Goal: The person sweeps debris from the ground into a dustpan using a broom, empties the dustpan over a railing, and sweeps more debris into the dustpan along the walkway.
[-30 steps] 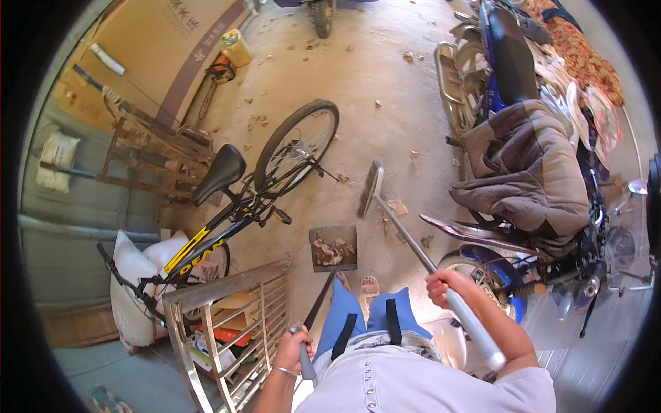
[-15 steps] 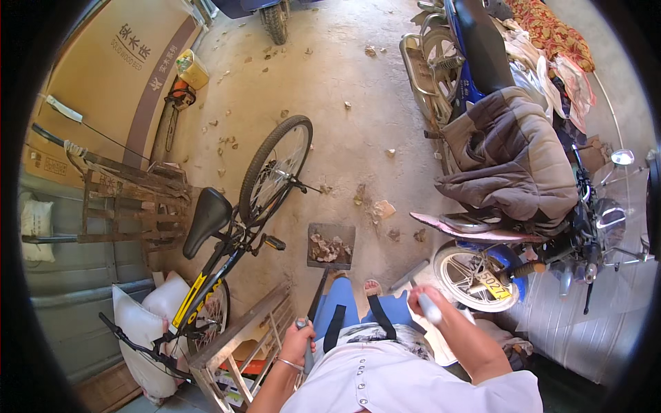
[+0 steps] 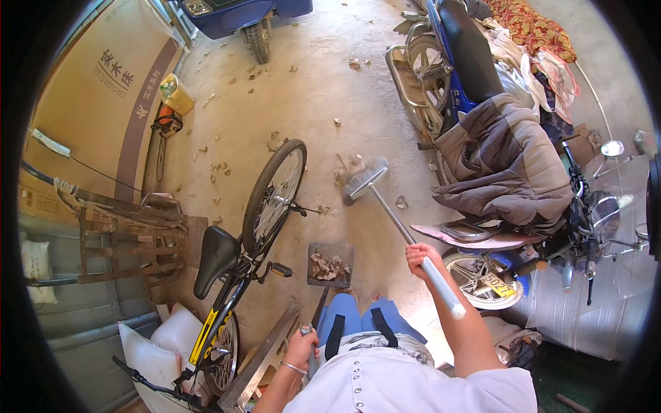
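Observation:
My right hand (image 3: 421, 261) is closed around the pale grip of a broom (image 3: 394, 219), which reaches forward over the concrete floor. Its bristled head (image 3: 366, 179) lies against a small heap of dry leaves (image 3: 350, 166). Down by my left leg, my left hand (image 3: 301, 346) is wrapped round the upright handle of a dustpan (image 3: 345, 252). The pan rests on the floor just ahead of my feet, with crumpled brown leaves (image 3: 329, 267) in it. Part of the dustpan's handle is hidden by my hand and leg.
A bicycle (image 3: 219, 275) leans close on the left, beside a metal rack (image 3: 260, 354). On the right stands a motorcycle (image 3: 468, 62) draped with a padded cover (image 3: 509, 158). A blue vehicle (image 3: 241, 17) is at the far end. Scattered leaves dot the floor.
The broom has swung from beside my right leg out to the middle of the floor, and my right arm has stretched forward. My left hand and the dustpan have stayed about where they were.

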Demonstrator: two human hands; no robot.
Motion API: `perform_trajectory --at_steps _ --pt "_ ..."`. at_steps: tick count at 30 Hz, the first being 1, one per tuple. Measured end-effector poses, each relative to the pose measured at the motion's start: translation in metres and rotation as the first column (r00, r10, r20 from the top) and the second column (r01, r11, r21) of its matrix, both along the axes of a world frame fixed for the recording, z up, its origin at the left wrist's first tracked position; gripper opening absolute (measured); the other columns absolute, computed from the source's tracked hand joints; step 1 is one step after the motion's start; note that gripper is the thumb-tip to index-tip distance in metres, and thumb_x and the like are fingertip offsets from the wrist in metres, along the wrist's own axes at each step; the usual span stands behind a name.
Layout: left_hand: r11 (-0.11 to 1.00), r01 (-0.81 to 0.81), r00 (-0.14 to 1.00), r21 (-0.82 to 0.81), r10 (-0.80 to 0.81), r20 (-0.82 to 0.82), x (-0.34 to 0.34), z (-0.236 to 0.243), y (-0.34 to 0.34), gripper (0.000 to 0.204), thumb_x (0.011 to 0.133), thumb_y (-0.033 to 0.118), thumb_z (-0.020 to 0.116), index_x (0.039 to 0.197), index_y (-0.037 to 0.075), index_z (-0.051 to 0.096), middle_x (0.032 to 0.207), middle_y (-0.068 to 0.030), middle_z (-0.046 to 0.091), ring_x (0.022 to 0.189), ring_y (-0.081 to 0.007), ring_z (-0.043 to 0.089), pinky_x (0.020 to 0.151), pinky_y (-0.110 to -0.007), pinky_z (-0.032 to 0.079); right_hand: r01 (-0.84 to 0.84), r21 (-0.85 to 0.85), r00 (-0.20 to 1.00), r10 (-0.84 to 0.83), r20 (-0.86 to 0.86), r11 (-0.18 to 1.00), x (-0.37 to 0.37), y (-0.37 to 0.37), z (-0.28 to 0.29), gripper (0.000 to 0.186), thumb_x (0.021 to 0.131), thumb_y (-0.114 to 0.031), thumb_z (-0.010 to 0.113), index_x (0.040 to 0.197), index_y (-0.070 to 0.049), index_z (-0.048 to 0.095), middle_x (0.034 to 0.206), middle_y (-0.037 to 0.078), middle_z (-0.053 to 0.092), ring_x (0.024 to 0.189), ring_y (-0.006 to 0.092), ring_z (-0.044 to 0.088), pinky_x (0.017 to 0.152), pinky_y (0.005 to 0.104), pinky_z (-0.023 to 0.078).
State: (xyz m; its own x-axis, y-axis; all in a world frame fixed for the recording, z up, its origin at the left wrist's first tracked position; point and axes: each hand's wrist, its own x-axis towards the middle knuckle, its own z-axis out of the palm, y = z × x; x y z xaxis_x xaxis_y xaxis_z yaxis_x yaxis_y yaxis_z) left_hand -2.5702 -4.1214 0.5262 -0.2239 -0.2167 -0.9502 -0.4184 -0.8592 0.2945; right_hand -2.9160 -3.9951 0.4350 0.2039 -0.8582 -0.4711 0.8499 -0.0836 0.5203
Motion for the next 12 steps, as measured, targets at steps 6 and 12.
perform_trajectory --at_steps 6,12 --pt "0.999 0.044 0.999 -0.027 -0.044 0.001 -0.005 -0.003 -0.015 0.011 0.066 0.0 0.047 0.068 0.01 0.043 0.056 -0.0018 0.042 0.041 -0.0117 0.042 0.036 -0.025 0.036 -0.161 0.335 0.937 0.25 -0.242 0.928 -0.005 0.005 0.061 0.02 0.079 -0.008 0.039 0.059 -0.008 0.036 0.046 -0.005 0.034 0.039 0.005 0.035 0.037 0.0185 0.034" --pt "0.997 0.075 0.997 -0.018 -0.074 0.037 -0.016 -0.008 -0.026 0.008 0.066 0.004 0.049 0.07 0.011 0.045 0.056 -0.0017 0.042 0.042 -0.0121 0.042 0.037 -0.026 0.036 -0.248 0.556 0.902 0.398 -0.166 0.793 -0.032 -0.023 0.083 0.019 0.076 -0.013 0.044 0.06 -0.01 0.035 0.047 -0.004 0.038 0.041 0.0054 0.038 0.038 0.0193 0.039"
